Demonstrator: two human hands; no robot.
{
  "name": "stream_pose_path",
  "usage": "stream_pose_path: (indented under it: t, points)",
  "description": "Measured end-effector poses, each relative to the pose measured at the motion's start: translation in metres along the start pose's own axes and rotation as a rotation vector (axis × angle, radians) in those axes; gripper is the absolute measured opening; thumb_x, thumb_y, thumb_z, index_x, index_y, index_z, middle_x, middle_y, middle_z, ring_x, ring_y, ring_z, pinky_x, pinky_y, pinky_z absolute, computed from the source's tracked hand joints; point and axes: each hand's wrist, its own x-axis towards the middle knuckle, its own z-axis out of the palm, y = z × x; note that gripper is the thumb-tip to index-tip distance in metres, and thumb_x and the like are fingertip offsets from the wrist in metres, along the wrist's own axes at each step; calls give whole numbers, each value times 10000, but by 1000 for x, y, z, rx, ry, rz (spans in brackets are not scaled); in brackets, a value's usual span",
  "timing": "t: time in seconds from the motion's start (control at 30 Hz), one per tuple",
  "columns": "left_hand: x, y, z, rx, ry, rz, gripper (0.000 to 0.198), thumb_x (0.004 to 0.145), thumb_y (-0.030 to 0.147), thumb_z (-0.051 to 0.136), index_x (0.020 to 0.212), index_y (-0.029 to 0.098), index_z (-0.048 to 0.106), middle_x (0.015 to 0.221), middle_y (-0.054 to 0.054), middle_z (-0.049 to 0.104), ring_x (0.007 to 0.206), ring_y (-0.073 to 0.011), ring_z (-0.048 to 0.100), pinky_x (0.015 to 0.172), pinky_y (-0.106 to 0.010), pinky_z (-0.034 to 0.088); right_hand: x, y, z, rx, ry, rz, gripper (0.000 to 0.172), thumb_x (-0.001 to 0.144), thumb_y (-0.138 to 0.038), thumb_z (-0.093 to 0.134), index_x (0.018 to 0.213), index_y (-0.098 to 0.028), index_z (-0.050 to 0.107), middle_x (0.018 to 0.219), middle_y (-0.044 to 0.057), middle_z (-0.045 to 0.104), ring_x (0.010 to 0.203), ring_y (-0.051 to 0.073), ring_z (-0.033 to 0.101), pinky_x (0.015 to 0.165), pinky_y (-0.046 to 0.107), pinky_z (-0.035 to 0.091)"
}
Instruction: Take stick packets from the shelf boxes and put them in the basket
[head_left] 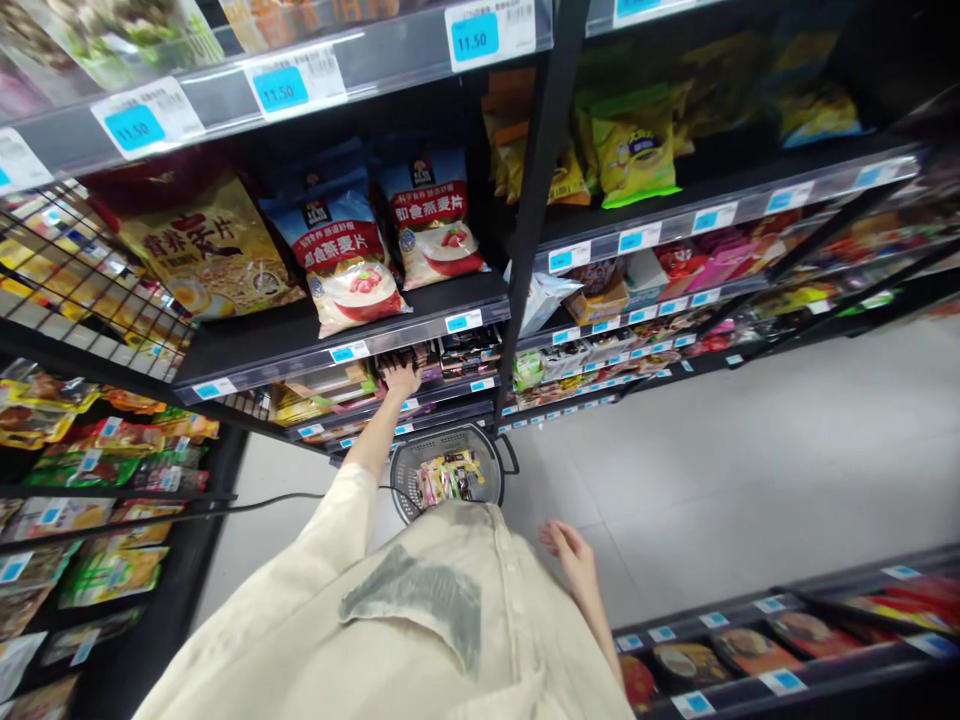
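My left hand [400, 378] reaches down into a lower shelf [420, 398] of a shop rack, its fingers over dark packets [396, 358] there; whether it grips one I cannot make out. My right hand [568, 552] hangs beside my body above the floor, fingers loosely apart, holding nothing. A grey shopping basket [450, 445] stands on the floor below the shelf with several snack packets [448, 478] in it. My cream shirt [420, 620] fills the lower middle of the view.
Oat bags [352, 255] and a yellow cereal bag [214, 250] stand on the shelf above. A black upright post [534, 200] divides the racks. More shelves with packets run right and left. Another shelf [787, 640] lies at lower right. Grey tile floor [750, 450] stretches right.
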Motion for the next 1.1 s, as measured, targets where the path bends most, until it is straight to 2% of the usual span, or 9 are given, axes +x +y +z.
stream_pose_path:
  t: [0.17,0.3,0.4,0.53,0.63,0.77,0.9,1.0,1.1]
  points:
    - [-9,6,3,-17,95,20,609,1014,380,421,1508,34,504,1635,-282,406,1559,-423,256,1262,-612,122,-7,-1,1,-30,-21,-1,699,561,-809,782,862,-177,771,871,168,819,759,312,770,669,397,598]
    - [-43,19,27,-267,218,102,440,962,198,465,1364,73,592,1480,-242,566,1420,-357,452,1211,-516,313,-6,-6,9,-109,-95,2,740,588,-844,738,895,-172,758,903,180,818,784,309,769,692,398,590]
    - [-103,31,60,-506,1,239,397,965,122,404,1299,115,620,1292,-194,685,1223,-283,612,1085,-431,458,-2,-7,16,-160,-160,-6,721,638,-825,715,934,-169,751,922,173,817,799,300,768,704,389,583]
    - [-221,29,114,-625,-307,405,232,882,102,557,991,191,741,881,-39,779,810,-183,717,827,-276,549,8,-3,26,-239,-265,-3,645,701,-762,699,966,-175,743,940,151,820,807,288,768,715,377,584]
    - [-300,0,146,-830,-567,575,172,902,165,600,949,196,763,906,-32,803,836,-172,738,836,-258,545,16,7,32,-317,-356,-8,592,744,-728,665,971,-185,735,932,126,819,794,278,767,746,383,593]
    - [-357,-60,166,-1131,-536,340,314,1017,369,539,1029,164,776,1101,-104,806,1049,-206,740,972,-302,543,21,27,41,-448,-503,1,551,767,-711,622,957,-202,712,909,103,816,789,272,762,785,397,603]
    - [-405,-111,175,-1133,-498,266,385,1037,441,512,1145,189,782,1178,-105,797,1107,-212,729,1029,-345,545,21,46,51,-682,-704,26,447,824,-640,595,940,-226,718,924,81,821,853,267,769,834,391,603]
    - [-447,-129,180,-1089,-527,303,412,1048,393,466,1339,258,724,1435,-95,689,1357,-225,615,1208,-423,420,23,54,58,-861,-818,4,290,857,-495,624,934,-240,741,937,57,827,937,266,772,906,387,582]
    - [-478,-131,186,-1051,-581,280,475,1043,348,420,1470,353,628,1582,-35,561,1499,-210,479,1291,-445,293,29,57,66,-1035,-889,-10,193,855,-361,651,971,-257,765,956,39,831,969,265,773,942,383,568]
